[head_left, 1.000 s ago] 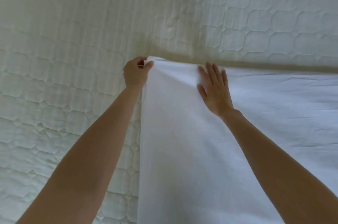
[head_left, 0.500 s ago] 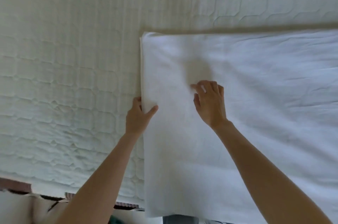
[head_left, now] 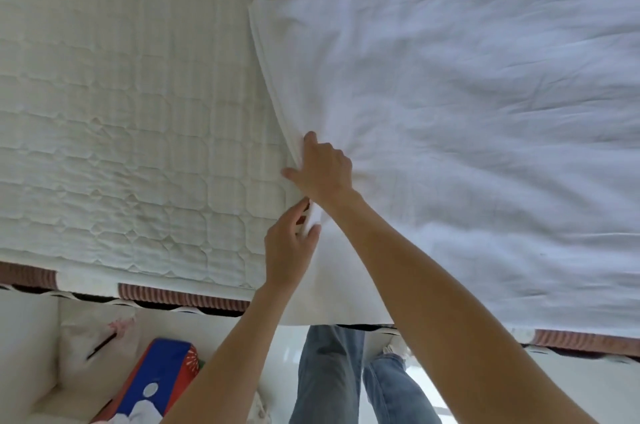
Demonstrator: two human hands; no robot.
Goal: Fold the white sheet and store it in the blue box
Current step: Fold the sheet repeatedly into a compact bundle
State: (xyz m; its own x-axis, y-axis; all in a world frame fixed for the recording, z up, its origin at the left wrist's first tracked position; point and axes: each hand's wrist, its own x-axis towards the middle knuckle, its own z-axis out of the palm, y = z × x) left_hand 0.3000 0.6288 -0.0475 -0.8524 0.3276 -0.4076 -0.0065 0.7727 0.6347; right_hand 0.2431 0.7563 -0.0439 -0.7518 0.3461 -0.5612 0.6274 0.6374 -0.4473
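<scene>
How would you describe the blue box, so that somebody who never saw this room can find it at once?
Start from the quilted mattress with the white sheet spread on it, and follow its near edge down to the floor on the person's left. The blue box lies there tilted, beside something white. It alone has strong colours: blue with red edges and white shapes.

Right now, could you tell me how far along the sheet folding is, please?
Partly done: the sheet lies on the mattress with layered edges along its left side, so it has at least one fold. In hand: the left hand pinches that edge while the right hand grips it just beyond. Left: more folds, then storing; a blue item sits on the floor, possibly the box.
</scene>
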